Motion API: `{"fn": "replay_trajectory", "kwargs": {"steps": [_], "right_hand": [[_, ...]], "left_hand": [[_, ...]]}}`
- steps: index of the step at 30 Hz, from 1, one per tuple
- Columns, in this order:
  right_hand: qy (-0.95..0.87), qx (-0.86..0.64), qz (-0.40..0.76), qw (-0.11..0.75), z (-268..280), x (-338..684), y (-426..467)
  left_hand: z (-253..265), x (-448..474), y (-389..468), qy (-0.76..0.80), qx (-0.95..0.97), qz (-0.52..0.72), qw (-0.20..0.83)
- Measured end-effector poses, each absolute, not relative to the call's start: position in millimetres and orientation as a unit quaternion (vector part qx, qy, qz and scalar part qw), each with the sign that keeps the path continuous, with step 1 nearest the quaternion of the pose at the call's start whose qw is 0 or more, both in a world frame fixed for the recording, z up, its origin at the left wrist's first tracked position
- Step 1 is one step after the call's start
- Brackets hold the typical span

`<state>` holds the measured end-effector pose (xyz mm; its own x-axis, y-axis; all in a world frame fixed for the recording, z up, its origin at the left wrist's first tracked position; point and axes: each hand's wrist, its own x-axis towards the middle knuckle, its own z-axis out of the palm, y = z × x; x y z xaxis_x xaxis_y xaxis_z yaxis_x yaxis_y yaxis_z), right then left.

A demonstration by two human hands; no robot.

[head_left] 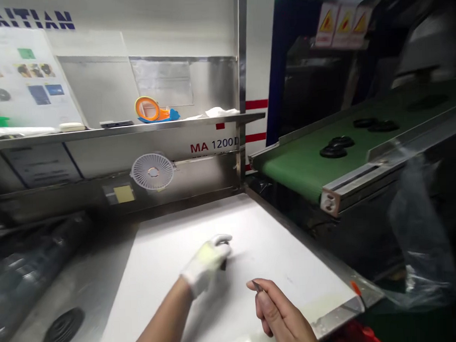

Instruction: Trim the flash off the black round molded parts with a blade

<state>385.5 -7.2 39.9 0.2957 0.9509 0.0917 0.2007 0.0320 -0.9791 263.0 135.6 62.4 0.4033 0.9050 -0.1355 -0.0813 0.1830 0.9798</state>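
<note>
My left hand [207,262], in a white glove, is stretched over a white sheet [238,221] on the bench. Its fingers are curled round a small black part [223,263], mostly hidden by the glove and smeared by motion. My bare right hand [277,312] is closed nearer to me, at the sheet's lower right. Between its thumb and forefinger shows the tip of a small pointed metal blade [257,286]; the rest of it is covered by the hand. A gap separates the two hands.
Black ringed discs [64,328] lie on the metal bench at lower left. Several black round parts [333,151] sit on a green conveyor [296,168] at right. Along the back, a shelf [195,123] holds an orange tape dispenser [147,109]; below it is a white fan [152,172].
</note>
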Motion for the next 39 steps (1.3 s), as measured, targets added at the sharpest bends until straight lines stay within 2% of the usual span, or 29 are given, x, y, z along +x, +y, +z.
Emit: {"fn": "replay_trajectory", "kwargs": {"steps": [4, 7, 9, 13, 19, 24, 33, 39], "right_hand": [[-0.625, -0.542, 0.359, 0.432, 44.2, 339.8, 6.4], [-0.723, -0.483, 0.34, 0.36, 45.9, 303.6, 12.4], [-0.758, -0.469, 0.327, 0.314, 46.1, 284.1, 13.4], [-0.776, -0.489, 0.289, 0.275, 46.3, 265.1, 10.9], [-0.761, -0.543, 0.218, 0.281, 43.9, 271.2, 7.6], [-0.754, -0.571, 0.176, 0.274, 43.4, 264.6, 4.6], [-0.76, -0.571, 0.169, 0.262, 52.3, 181.1, -1.0], [-0.761, -0.568, 0.174, 0.26, 62.3, 139.6, -0.3]], "left_hand": [[57.1, 147.2, 73.6, 0.335, 0.276, 0.52, 0.735], [40.9, 109.8, 34.1, 0.318, 0.05, 0.616, 0.719], [31.7, 103.6, 23.4, 0.344, -0.006, 0.628, 0.698], [35.3, 112.3, 29.1, 0.3, -0.016, 0.654, 0.694], [56.6, 140.6, 40.1, 0.242, -0.044, 0.654, 0.715], [60.5, 145.6, 35.8, 0.239, 0.003, 0.672, 0.701], [67.1, 75.9, 39.5, 0.232, 0.018, 0.726, 0.647], [78.1, 37.6, 45.3, 0.229, -0.002, 0.728, 0.646]]}}
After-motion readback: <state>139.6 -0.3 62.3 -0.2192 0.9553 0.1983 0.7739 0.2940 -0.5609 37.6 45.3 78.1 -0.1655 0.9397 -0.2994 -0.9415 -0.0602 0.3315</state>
